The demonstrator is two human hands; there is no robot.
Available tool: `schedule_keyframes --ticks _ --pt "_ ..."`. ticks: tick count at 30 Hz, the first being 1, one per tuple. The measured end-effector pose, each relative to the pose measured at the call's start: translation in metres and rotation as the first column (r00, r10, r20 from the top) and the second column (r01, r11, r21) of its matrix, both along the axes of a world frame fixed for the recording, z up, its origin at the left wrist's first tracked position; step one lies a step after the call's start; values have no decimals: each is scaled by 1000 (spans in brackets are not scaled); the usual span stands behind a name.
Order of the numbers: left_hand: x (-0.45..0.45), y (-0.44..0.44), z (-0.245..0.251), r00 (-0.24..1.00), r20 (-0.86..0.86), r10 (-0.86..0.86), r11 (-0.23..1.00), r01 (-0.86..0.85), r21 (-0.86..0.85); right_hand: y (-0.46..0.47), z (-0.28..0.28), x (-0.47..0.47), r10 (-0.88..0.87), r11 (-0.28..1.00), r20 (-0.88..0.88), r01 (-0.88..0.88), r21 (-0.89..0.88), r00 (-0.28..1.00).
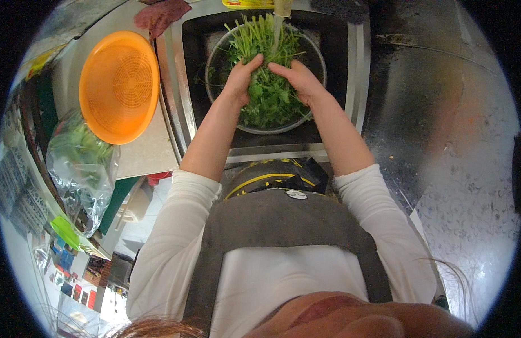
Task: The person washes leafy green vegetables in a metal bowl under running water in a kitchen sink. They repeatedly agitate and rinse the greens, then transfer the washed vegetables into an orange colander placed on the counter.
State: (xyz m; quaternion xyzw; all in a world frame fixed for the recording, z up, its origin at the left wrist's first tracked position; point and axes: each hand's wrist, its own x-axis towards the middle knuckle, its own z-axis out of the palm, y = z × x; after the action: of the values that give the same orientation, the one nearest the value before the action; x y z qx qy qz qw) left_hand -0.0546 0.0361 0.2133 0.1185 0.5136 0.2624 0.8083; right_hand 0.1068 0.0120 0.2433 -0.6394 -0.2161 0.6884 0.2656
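Note:
A large bunch of leafy green herbs (271, 99), perhaps coriander, is between my two hands, stems pointing away from me and leaves towards me. My left hand (242, 78) grips its left side, thumb on top. On the right side my right hand (300, 80) holds it the same way, the fingers of both hands mostly hidden in the greens. Beneath lies a round metal basin (324, 72) inside a dark sink (336, 105). Water runs from a faucet (282, 7) at the top onto the stems.
An orange plastic colander (119, 88) stands on the counter (148, 156) left of the sink. Below it is a clear plastic bag (81, 164) with greens inside. A dark red cloth (162, 17) lies at the sink's upper left corner. A metal worktop (446, 139) extends to the right.

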Motion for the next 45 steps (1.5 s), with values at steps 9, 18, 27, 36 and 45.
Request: schedule_keyframes --ticks 9,18,27,36,45 --pt "3 -9 -69 997 -66 -37 993 29 -111 -12 -51 -4 -96 989 168 113 -93 981" --pt "10 -16 -8 989 115 97 993 -103 51 -14 -4 -2 -247 945 -230 286 159 941" --pt "17 -23 -15 982 154 106 993 -96 -69 -13 -13 -9 213 896 124 -244 370 969" --pt "9 -19 -28 696 -716 57 898 277 341 -17 -50 -7 179 940 489 -295 172 854" --pt "23 -7 15 467 -774 426 219 778 590 -16 -35 -5 268 893 621 -431 126 737"
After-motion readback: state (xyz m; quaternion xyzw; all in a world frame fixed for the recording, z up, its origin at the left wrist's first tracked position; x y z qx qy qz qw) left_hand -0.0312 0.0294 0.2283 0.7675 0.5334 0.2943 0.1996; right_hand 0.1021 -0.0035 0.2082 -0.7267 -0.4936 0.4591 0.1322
